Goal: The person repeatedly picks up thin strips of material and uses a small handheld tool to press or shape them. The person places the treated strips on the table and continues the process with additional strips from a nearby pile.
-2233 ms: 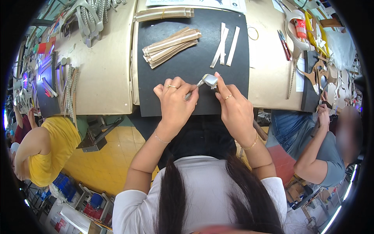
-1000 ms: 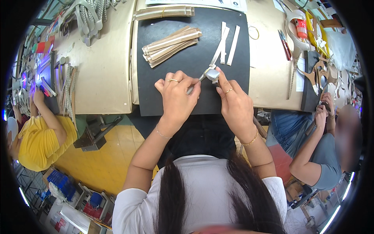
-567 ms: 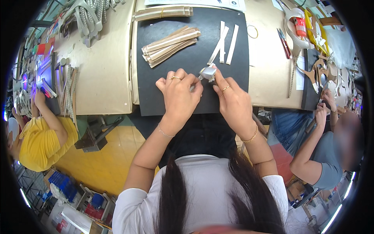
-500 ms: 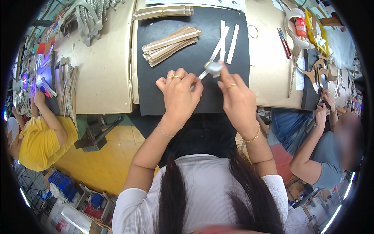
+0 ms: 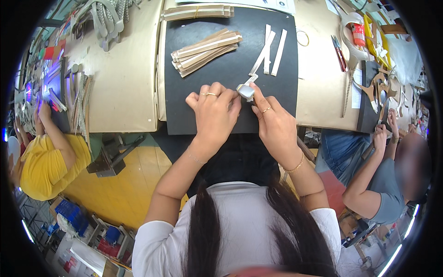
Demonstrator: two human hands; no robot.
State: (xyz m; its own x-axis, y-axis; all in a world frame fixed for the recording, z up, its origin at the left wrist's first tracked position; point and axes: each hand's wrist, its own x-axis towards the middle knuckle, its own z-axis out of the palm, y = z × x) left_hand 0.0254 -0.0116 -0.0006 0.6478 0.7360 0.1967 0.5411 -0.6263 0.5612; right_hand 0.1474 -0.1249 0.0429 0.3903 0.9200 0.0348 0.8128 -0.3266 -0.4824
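Observation:
Over the black mat, my right hand pinches a small silver-grey rounded strap piece between thumb and fingers. My left hand is closed, with its thumb and forefinger against the left side of that piece; what its fingertips grip is hidden. A short pale strip end shows just beyond the piece. Farther away lie narrow white strips: one upright, one slanted across it, and another to their right. A loose stack of brown strips with white lines lies beyond my left hand.
A banded bundle of brown strips lies at the mat's far edge. To the right are a rubber band, red-handled snips and a red bottle. Grey straps lie at the far left. Co-workers sit on both sides.
My right hand has come nearer and left with the silver-grey piece, close against my left fingers. The narrow strip stretched between the hands earlier is now mostly covered.

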